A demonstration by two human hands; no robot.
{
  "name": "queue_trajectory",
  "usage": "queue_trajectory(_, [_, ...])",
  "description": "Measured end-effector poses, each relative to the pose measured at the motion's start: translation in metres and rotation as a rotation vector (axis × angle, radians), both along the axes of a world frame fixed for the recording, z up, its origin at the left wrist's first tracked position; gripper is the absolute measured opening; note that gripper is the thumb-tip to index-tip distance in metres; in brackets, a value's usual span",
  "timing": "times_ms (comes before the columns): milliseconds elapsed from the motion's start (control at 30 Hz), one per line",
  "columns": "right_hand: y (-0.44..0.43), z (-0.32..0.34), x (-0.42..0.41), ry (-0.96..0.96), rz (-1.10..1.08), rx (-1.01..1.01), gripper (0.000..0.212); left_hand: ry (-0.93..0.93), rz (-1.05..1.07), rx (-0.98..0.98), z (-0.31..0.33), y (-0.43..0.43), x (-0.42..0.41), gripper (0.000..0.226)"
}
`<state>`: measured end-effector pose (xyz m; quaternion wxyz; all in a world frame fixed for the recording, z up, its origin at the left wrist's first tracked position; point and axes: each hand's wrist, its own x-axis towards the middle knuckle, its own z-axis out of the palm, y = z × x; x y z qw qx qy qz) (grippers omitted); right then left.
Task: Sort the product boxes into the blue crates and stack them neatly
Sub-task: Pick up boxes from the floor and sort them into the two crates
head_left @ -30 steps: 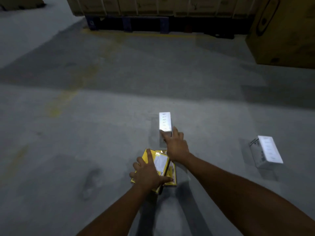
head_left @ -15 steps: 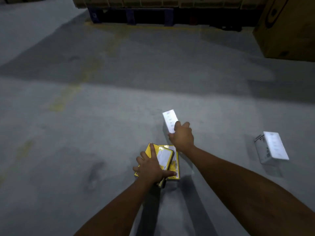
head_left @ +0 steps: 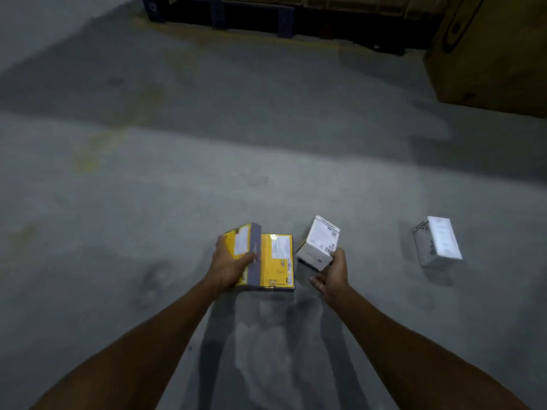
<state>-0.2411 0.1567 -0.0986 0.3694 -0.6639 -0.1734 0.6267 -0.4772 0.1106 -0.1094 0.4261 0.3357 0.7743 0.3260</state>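
1. Our left hand [head_left: 231, 269] has its fingers and thumb clamped round the near end of a flat yellow cardboard product box [head_left: 241, 245], which is tipped up on one long edge. A second flat yellow cardboard box [head_left: 276, 261] lies level just beside it, touching along that edge, apparently on the grey concrete floor [head_left: 148, 202]. If we lift the tilted one alone, we judge the other may be dragged askew or left behind.
2. Our right hand [head_left: 333, 276] has its fingers grasping only the lower corner of a small white cardboard box [head_left: 319, 244], held tilted and off the floor. The picture is blurred there, so we cannot tell how deep the hold goes. A corner grip lets the box pivot, and a quick swing could twist it loose and dent it on the concrete.
3. A second white cardboard box [head_left: 438, 245] sits on the floor well apart to the right. With both hands occupied we could overlook it, or fumble what we hold in reaching for it.
4. No blue crate shows anywhere in view, so the boxes must be carried some way. Yellow and white could end up mixed if we set them down in haste, and uneven stacking would follow from tilted placement.
5. The light is dim, and a dark pallet [head_left: 284, 13] and a large brown carton [head_left: 488, 54] stand at the far edge; turning with full hands, we might clip them.
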Motion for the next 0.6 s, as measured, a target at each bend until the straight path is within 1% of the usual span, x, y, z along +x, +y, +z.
queue_trajectory(67, [-0.012, -0.002, -0.003, 0.032, 0.041, -0.019, 0.031, -0.149, 0.145, -0.008, 0.009, -0.002, -0.001, 0.081])
queue_trajectory(133, [-0.019, 0.002, -0.013, 0.042, 0.065, -0.052, 0.030, -0.272, 0.263, -0.028, 0.021, -0.002, 0.008, 0.066])
queue_trajectory(167, [-0.021, 0.004, -0.017, 0.049, 0.100, -0.055, 0.030, -0.365, 0.287, -0.043, 0.025, -0.001, 0.014, 0.058])
queue_trajectory(233, [-0.025, 0.012, -0.025, 0.057, 0.176, -0.044, 0.033, -0.543, 0.260, -0.072, 0.030, -0.001, 0.025, 0.051])
queue_trajectory(300, [-0.028, 0.025, -0.029, 0.122, 0.246, -0.008, 0.034, -0.652, 0.188, -0.085, 0.035, 0.002, 0.031, 0.055])
queue_trajectory(400, [-0.019, 0.015, -0.028, 0.118, 0.264, 0.010, 0.029, -0.731, 0.151, -0.097, 0.041, 0.003, 0.031, 0.054])
queue_trajectory(500, [-0.017, 0.013, -0.029, 0.078, 0.317, 0.021, 0.036, -0.816, 0.116, -0.148, 0.044, 0.000, 0.032, 0.053])
queue_trajectory(600, [-0.022, 0.025, -0.035, 0.071, 0.277, 0.046, 0.038, -0.761, 0.038, -0.197, 0.057, -0.002, 0.035, 0.037])
